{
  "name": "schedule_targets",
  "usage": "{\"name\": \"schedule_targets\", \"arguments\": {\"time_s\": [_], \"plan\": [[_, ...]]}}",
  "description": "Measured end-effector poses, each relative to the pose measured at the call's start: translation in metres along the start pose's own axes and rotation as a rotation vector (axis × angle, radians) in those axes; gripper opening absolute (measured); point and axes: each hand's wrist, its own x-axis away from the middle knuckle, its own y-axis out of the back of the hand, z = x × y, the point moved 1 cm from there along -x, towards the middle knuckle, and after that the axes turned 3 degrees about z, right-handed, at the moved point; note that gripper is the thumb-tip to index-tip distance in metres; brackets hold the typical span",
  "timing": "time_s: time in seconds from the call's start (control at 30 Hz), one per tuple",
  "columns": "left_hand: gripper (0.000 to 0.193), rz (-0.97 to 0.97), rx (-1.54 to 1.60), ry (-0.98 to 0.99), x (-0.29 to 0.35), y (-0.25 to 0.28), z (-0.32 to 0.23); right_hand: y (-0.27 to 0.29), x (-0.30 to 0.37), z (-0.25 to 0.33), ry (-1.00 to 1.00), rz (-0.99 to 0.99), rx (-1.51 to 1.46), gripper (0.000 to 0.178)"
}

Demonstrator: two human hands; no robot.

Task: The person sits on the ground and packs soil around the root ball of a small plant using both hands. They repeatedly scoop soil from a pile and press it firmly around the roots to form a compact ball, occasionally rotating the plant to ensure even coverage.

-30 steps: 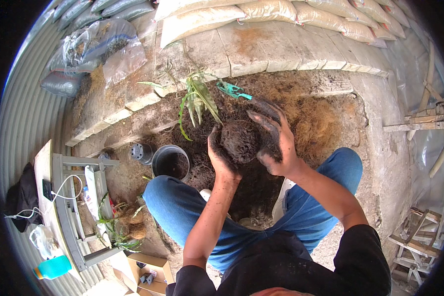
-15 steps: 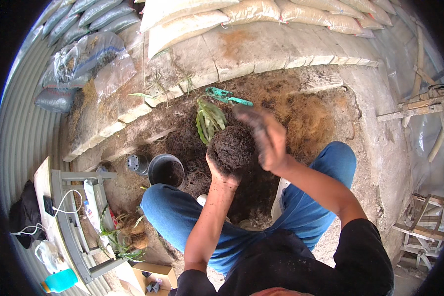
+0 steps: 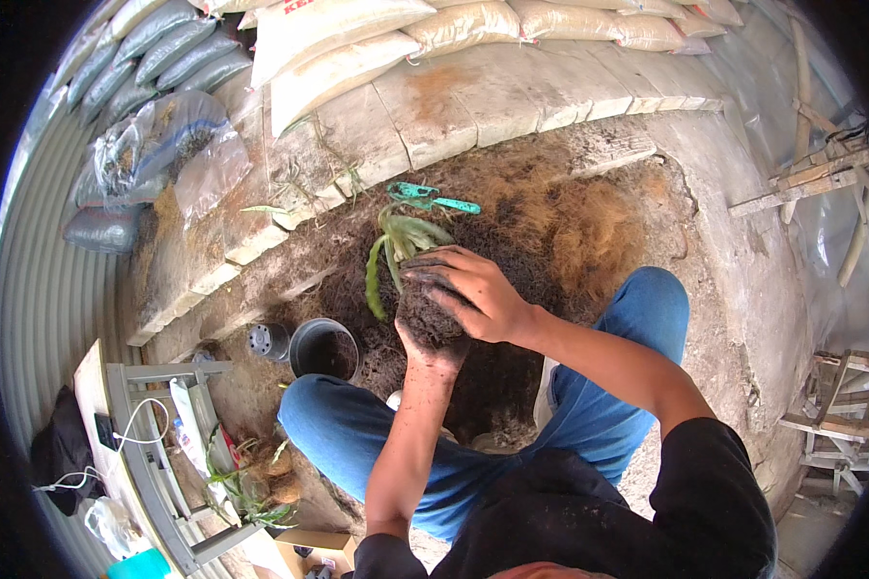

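A succulent plant (image 3: 410, 236) with long, thick green leaves tilts away from me, its dark root ball (image 3: 429, 317) between my hands. From below, my left hand (image 3: 433, 353) cups the root ball, palm up. My right hand (image 3: 488, 297) lies over the top, its soil-blackened fingers curved against the ball. Both hands are above a spread of dark soil (image 3: 497, 386) between my knees. Just beyond the leaves lies a turquoise trowel (image 3: 454, 205). An open black pot (image 3: 355, 352) with soil inside stands left of my hands, beside a smaller grey pot (image 3: 267, 341) on its side.
Brown fibre (image 3: 594, 236) covers the ground at the far right. Behind runs a concrete ledge (image 3: 521, 92) with stacked pale sacks (image 3: 468, 31). A low bench (image 3: 154, 425) and cut plants (image 3: 246, 487) are at the left. Wooden frames (image 3: 811, 183) stand at the right.
My right hand has come down and left onto the root ball, where before it was raised beside it. The plant has turned, and its leaves now spread differently. The view has shifted slightly.
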Motion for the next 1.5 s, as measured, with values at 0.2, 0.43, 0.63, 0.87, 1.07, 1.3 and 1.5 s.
{"name": "schedule_targets", "arguments": {"time_s": [0.2,0.43,0.63,0.87,1.07,1.3,1.5], "plan": [[0.047,0.008,-0.155,0.018,-0.001,-0.016,-0.003,0.005,-0.009,-0.011,-0.333,-0.594,-1.212,0.046],[0.057,-0.064,-0.485,-0.285,-0.013,-0.026,-0.001,0.003,0.000,-0.020,-0.968,-0.232,-1.754,0.032],[0.062,-0.062,-0.797,-0.746,-0.010,-0.017,-0.013,-0.001,0.007,-0.029,-1.011,-0.240,-1.835,0.031],[0.043,0.218,-2.485,-1.268,0.017,-0.056,0.028,-0.011,0.016,-0.015,-1.040,-0.380,-1.698,0.034],[0.029,0.330,-2.107,-1.468,-0.005,-0.028,0.020,-0.010,0.015,-0.012,-1.065,-0.501,-1.533,0.030],[0.051,0.163,-1.131,-0.920,-0.011,-0.012,0.007,0.010,0.006,-0.007,-0.805,-0.499,-1.275,0.042],[0.049,-0.057,-0.452,-0.380,-0.009,-0.029,0.003,-0.008,0.019,-0.028,-0.787,-0.445,-1.236,0.040]]}}
